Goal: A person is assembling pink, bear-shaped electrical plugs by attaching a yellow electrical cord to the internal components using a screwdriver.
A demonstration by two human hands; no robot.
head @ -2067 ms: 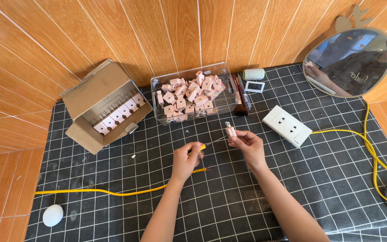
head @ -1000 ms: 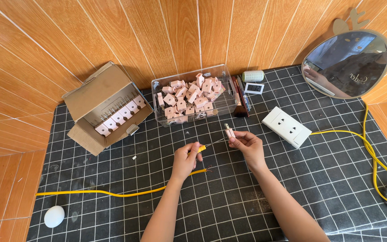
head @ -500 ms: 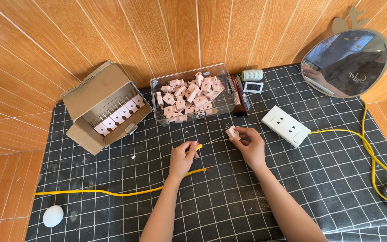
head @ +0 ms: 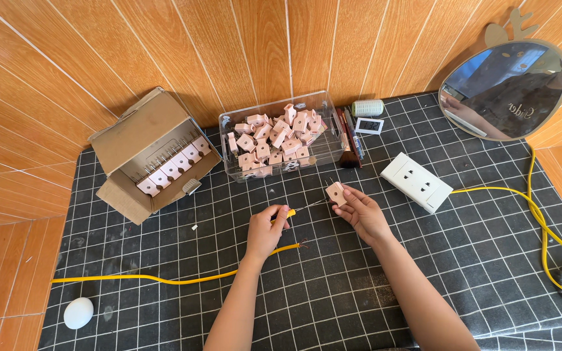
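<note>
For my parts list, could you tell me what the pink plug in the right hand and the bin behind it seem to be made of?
Pink plug: apparently matte moulded plastic, with thin metal-looking prongs. Bin: clear, glossy plastic; the pink pieces show through its walls.

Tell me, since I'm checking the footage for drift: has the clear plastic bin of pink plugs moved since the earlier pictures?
No. The clear plastic bin sits in the same spot, between the cardboard box and the white socket.
</note>
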